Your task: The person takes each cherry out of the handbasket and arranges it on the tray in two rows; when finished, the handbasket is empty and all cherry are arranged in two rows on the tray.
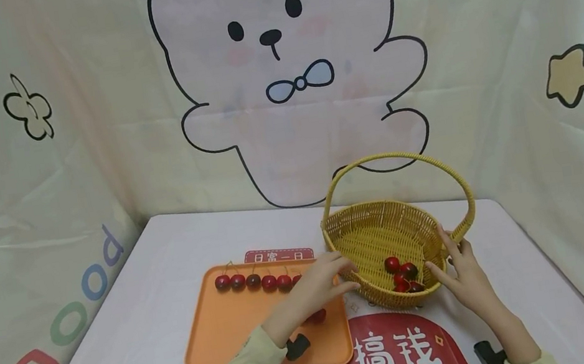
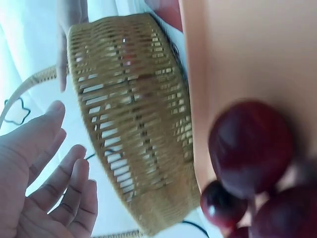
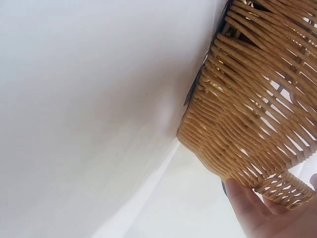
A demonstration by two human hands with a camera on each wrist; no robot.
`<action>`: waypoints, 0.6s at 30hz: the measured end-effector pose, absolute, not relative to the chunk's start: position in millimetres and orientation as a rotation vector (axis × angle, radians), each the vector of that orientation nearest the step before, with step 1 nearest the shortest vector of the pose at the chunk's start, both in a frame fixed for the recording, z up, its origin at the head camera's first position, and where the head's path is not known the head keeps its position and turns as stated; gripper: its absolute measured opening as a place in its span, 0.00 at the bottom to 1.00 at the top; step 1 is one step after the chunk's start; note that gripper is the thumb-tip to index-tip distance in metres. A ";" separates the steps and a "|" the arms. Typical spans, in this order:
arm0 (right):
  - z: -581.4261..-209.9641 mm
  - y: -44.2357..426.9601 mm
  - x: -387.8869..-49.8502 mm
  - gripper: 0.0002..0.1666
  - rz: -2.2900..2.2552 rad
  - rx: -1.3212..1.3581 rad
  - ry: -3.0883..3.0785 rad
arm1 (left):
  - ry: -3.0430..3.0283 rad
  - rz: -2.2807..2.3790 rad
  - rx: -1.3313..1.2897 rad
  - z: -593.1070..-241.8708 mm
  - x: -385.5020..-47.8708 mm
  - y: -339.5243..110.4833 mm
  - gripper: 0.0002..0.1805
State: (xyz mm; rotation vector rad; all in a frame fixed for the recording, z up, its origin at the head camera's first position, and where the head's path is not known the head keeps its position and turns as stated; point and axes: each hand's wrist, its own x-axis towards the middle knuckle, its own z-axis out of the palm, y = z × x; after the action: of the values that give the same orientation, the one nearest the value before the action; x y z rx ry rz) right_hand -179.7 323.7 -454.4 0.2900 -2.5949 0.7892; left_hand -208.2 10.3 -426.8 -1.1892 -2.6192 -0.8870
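Note:
A yellow woven basket [image 1: 375, 229] with a tall arched handle stands at the right, several red cherries [image 1: 401, 279] in its bottom. My right hand [image 1: 468, 281] grips the basket's right rim by the handle's foot; in the right wrist view its fingertips [image 3: 242, 198] lie against the outer weave. Over the right side of the orange tray [image 1: 224, 337], my left hand [image 1: 319, 288] reaches toward the basket's left rim. The left wrist view shows its fingers loosely bent and apart from the wicker, holding nothing. A row of cherries [image 1: 253, 282] lies along the tray's far edge; others are partly hidden under the left arm.
Printed red and white mats [image 1: 395, 342] lie at the table's front, and a red label strip [image 1: 280, 254] shows behind the tray. Cloth walls with cartoon drawings [image 1: 300, 83] enclose the white table [image 1: 125, 351] at the back and both sides.

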 end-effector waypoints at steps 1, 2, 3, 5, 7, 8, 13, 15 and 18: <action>-454.3 323.6 -179.6 0.50 0.788 0.289 -2.595 | -2.608 -0.873 -1.195 -427.6 -209.4 14.6 0.14; -454.1 323.5 -179.6 0.50 0.787 0.288 -2.595 | -2.604 -0.866 -1.199 -427.8 -210.2 18.7 0.14; -454.0 323.4 -179.6 0.50 0.787 0.290 -2.593 | -2.599 -0.862 -1.205 -428.0 -211.2 22.4 0.14; -454.1 323.0 -179.6 0.49 0.786 0.292 -2.591 | -2.592 -0.859 -1.218 -428.5 -213.1 29.1 0.14; -453.9 322.8 -179.6 0.49 0.785 0.291 -2.591 | -2.595 -0.889 -1.221 -428.2 -215.5 34.5 0.14; -453.6 322.7 -179.6 0.49 0.783 0.289 -2.591 | -2.599 -0.913 -1.225 -427.2 -216.5 36.7 0.14; -453.5 323.2 -179.7 0.50 0.779 0.277 -2.594 | -2.641 -0.981 -1.252 -425.5 -224.6 46.6 0.14; -453.9 323.3 -179.6 0.50 0.782 0.277 -2.595 | -2.663 -0.989 -1.263 -426.3 -228.1 51.2 0.14; -453.9 323.3 -179.7 0.49 0.783 0.281 -2.597 | -2.697 -1.007 -1.261 -428.0 -232.7 59.7 0.14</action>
State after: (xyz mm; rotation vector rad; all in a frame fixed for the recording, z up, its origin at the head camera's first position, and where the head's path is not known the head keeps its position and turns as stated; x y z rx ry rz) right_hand -179.7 323.3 -453.9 0.2812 -2.5969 0.7827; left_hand -232.7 59.7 -428.0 -1.2608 -2.6967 -1.0073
